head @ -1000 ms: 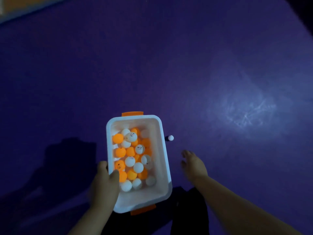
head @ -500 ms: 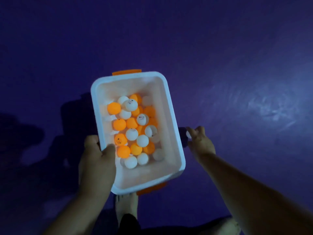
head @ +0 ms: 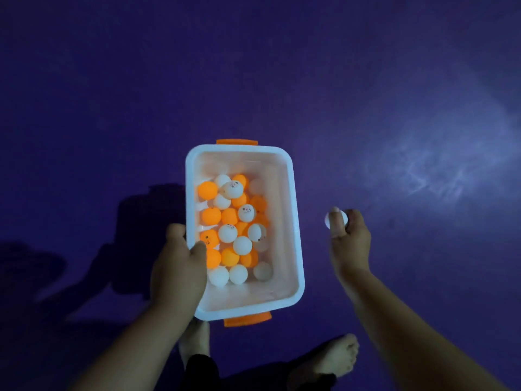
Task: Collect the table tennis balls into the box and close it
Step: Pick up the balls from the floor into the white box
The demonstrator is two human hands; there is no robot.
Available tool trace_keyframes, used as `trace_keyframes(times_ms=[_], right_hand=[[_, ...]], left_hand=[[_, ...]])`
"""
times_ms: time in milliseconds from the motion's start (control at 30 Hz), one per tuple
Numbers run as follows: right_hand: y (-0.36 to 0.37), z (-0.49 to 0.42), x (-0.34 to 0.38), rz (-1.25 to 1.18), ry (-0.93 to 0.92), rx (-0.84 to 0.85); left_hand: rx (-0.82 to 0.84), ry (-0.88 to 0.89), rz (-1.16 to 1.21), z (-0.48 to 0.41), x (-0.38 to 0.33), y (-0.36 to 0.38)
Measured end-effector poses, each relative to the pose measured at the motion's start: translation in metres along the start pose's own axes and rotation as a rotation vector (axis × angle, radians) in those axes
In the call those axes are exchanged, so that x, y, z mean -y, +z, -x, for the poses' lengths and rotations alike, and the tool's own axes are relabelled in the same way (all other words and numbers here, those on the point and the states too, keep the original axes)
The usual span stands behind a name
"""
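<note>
One box (head: 296,249) is seen, fitted with two orange clips (head: 236,142). Roughly twelve white balls (head: 242,245) and twelve orange balls (head: 211,216) are counted inside; one more white ball (head: 344,217) is counted outside.

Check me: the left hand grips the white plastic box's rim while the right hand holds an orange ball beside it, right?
Not quite: in the head view the right hand holds a white table tennis ball, not orange. The left hand does grip the rim of the white plastic box.

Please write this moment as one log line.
left hand: grips box rim | right hand: holds white ball beside box | box: open
</note>
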State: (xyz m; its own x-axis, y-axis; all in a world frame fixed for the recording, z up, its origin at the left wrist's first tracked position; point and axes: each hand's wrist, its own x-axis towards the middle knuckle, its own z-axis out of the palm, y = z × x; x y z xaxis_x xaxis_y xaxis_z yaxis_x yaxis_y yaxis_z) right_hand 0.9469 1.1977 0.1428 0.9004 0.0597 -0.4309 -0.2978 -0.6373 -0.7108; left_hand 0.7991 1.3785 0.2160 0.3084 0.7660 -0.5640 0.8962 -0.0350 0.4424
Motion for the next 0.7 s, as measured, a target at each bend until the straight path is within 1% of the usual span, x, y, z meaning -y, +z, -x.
trace_keyframes(times_ms=[67,200,300,367,533,700], right_hand=[[-0.044,0.010,0.034,-0.015,-0.097,-0.028],[-0.141,0.026,0.086,0.082,-0.273,0.066],[-0.229,0.035,0.110,0.159,-0.329,0.049],[-0.292,0.041,0.123,0.181,-0.312,-0.011],[-0.446,0.061,0.138,0.190,-0.190,-0.131],[-0.561,0.075,0.141,0.188,-0.041,-0.227]], left_hand=[[0.026,0.040,-0.032,0.025,-0.042,0.001],[0.073,0.141,-0.108,0.089,-0.129,0.005],[0.149,0.187,-0.143,0.146,-0.196,0.008],[0.183,0.236,-0.178,0.186,-0.238,0.008],[0.262,0.376,-0.259,0.281,-0.334,0.014],[0.353,0.522,-0.296,0.362,-0.417,0.035]])
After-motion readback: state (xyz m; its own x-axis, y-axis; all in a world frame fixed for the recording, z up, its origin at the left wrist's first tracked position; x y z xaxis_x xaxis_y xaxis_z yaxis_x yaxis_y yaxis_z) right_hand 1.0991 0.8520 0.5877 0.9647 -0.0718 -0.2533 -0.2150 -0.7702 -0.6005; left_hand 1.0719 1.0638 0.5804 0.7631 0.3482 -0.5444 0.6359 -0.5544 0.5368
